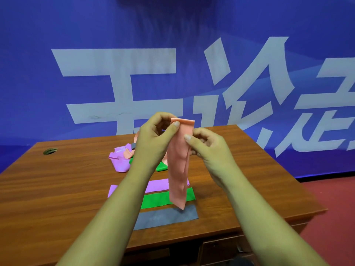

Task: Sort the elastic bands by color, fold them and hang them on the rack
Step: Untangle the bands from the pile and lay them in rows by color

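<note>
A salmon-pink elastic band [177,169] hangs folded in the air above the table. My left hand [153,139] pinches its top fold with thumb and fingers. My right hand [207,146] pinches its right edge a little lower. Below it lie three flat folded bands in a row: purple [157,186], green [155,200] and grey [165,217]. Behind my hands sits a loose heap with a purple band [120,160], a green band [162,167] and bits of pink and grey. No rack is in view.
The wooden table [67,179] has a round cable hole [50,151] at its far left. Its right edge drops to a red floor [330,208]. A blue banner wall [172,54] with large white characters stands close behind the table.
</note>
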Tool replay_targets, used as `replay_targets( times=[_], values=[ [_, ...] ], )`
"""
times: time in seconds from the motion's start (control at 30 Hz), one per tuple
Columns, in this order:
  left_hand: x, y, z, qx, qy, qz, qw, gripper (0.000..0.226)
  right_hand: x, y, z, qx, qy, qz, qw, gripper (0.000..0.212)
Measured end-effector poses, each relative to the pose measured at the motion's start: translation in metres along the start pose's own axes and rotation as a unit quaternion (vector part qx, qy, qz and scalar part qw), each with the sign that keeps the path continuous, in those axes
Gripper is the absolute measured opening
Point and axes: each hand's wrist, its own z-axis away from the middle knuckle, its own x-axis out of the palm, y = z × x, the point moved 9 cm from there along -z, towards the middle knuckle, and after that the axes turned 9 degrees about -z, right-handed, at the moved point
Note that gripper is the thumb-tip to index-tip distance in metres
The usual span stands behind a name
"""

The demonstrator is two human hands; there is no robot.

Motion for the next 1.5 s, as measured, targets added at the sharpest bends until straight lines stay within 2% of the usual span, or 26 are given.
replay_targets(
  times=[0.17,0.23,0.33,0.4,0.53,0.67,0.73,0.83,0.97,1.1,1.17,1.3,1.4,1.5],
  values=[
    [0.007,-0.009,0.009,-0.027,-0.033,0.031,0.999,0.009,0.001,-0.015,0.001,-0.041,0.052,0.016,0.998,0.01],
    [0.012,-0.022,0.015,-0.072,-0.049,0.08,0.993,0.019,0.002,-0.024,-0.005,-0.047,0.063,0.028,0.996,0.011],
    [0.031,-0.05,0.034,-0.123,-0.136,0.065,0.981,0.024,-0.002,-0.039,-0.018,-0.048,0.081,0.052,0.994,0.018],
    [0.043,-0.072,0.051,-0.155,-0.183,0.058,0.969,0.023,-0.004,-0.043,-0.027,-0.034,0.075,0.061,0.995,0.016],
    [0.055,-0.108,0.078,-0.231,-0.213,0.073,0.947,0.019,-0.017,-0.03,-0.043,0.014,0.088,0.065,0.994,0.013],
    [0.067,-0.134,0.104,-0.265,-0.316,0.025,0.911,0.027,-0.053,-0.012,-0.054,0.055,0.168,0.051,0.983,0.018],
    [0.061,-0.144,0.111,-0.277,-0.336,0.0,0.9,0.028,-0.074,-0.005,-0.056,0.072,0.205,0.032,0.976,0.018],
    [0.04,-0.158,0.111,-0.308,-0.311,-0.013,0.899,0.024,-0.108,0.01,-0.055,0.09,0.256,0.004,0.962,0.015],
    [0.008,-0.172,0.104,-0.356,-0.244,0.045,0.901,0.029,-0.137,0.041,-0.044,0.122,0.289,-0.041,0.949,0.013],
    [-0.018,-0.191,0.095,-0.387,-0.183,-0.01,0.904,0.018,-0.165,0.089,-0.023,0.181,0.326,-0.071,0.925,0.003],
    [-0.02,-0.198,0.092,-0.402,-0.164,-0.03,0.901,0.017,-0.182,0.113,-0.011,0.219,0.332,-0.051,0.916,0.01],
    [-0.004,-0.214,0.09,-0.422,-0.173,-0.073,0.887,0.022,-0.21,0.134,0.013,0.273,0.324,-0.002,0.906,0.008],
    [0.019,-0.221,0.086,-0.422,-0.179,-0.108,0.882,0.018,-0.242,0.136,0.025,0.283,0.339,0.051,0.896,0.009],
    [0.049,-0.218,0.077,-0.386,-0.187,-0.17,0.887,0.007,-0.276,0.14,0.027,0.271,0.35,0.103,0.891,0.005]
  ],
)
